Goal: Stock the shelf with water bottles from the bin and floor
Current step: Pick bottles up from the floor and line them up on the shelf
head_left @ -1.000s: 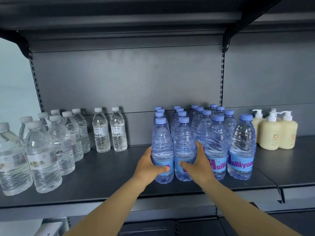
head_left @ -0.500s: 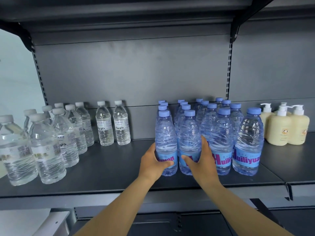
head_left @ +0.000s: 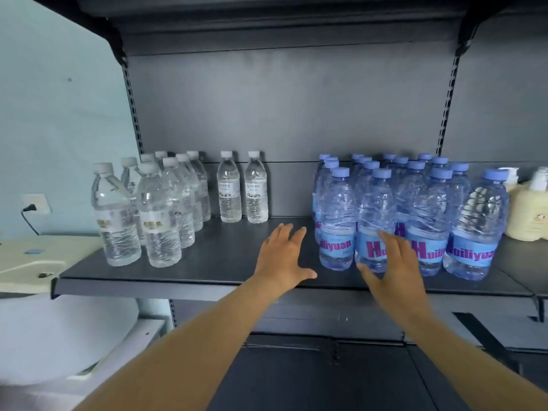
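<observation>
Blue-capped clear plastic water bottles (head_left: 338, 221) labelled "Huiliyuan" stand on the dark grey metal shelf (head_left: 207, 271) before your left hand (head_left: 283, 258) and right hand (head_left: 394, 262), both spread wide, holding nothing.

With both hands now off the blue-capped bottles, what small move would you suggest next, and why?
Probably draw both hands back and down for more stock: the left hand and right hand are open and empty, the blue-capped plastic water bottles stand upright, and bare grey metal shelf remains beside them.
</observation>
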Motion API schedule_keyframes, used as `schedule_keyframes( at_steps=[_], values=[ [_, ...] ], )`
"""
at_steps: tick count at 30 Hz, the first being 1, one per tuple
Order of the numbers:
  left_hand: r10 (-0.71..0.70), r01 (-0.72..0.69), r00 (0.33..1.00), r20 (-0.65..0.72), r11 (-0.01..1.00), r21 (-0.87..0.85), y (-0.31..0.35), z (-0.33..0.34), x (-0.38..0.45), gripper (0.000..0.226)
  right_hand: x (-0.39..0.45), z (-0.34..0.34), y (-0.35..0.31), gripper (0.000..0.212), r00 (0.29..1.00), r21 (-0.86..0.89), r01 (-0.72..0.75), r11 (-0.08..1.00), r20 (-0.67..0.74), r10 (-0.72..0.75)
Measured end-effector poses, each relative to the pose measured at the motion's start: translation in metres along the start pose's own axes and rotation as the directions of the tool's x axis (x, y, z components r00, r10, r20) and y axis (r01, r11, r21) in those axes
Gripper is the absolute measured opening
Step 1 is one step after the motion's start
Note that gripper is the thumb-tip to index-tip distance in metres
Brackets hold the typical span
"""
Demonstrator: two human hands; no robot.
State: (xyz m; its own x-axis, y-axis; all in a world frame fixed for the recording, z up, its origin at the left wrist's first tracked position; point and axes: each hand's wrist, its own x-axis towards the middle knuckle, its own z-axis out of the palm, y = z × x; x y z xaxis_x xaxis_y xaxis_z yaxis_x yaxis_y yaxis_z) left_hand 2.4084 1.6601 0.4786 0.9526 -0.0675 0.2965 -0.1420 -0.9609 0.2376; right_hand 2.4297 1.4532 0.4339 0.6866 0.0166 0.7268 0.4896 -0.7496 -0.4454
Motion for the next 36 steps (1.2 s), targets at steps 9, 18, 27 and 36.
schedule_keyframes(
  at_steps=[9,18,27,36],
  values=[
    [0.002,-0.007,0.999,0.033,0.986,0.168,-0.116,-0.036,-0.132,0.088,-0.094,0.038,-0.143,0.076,0.947,-0.143,0.08,0.986,0.321,-0.03],
    [-0.088,0.074,0.993,0.082,0.984,0.162,-0.262,-0.006,-0.284,0.084,-0.24,0.12,-0.258,0.071,0.831,-0.039,0.051,0.998,0.556,-0.021],
    [-0.297,0.298,0.911,0.285,0.954,0.043,-0.352,0.112,-0.407,0.079,-0.389,0.218,-0.269,0.068,0.703,0.061,0.0,0.998,0.71,-0.043],
    [-0.622,0.77,0.582,0.524,0.629,-0.109,-0.397,0.327,-0.532,0.082,-0.593,0.316,-0.199,0.072,0.452,-0.03,-0.351,0.936,0.87,0.197]
  ],
)
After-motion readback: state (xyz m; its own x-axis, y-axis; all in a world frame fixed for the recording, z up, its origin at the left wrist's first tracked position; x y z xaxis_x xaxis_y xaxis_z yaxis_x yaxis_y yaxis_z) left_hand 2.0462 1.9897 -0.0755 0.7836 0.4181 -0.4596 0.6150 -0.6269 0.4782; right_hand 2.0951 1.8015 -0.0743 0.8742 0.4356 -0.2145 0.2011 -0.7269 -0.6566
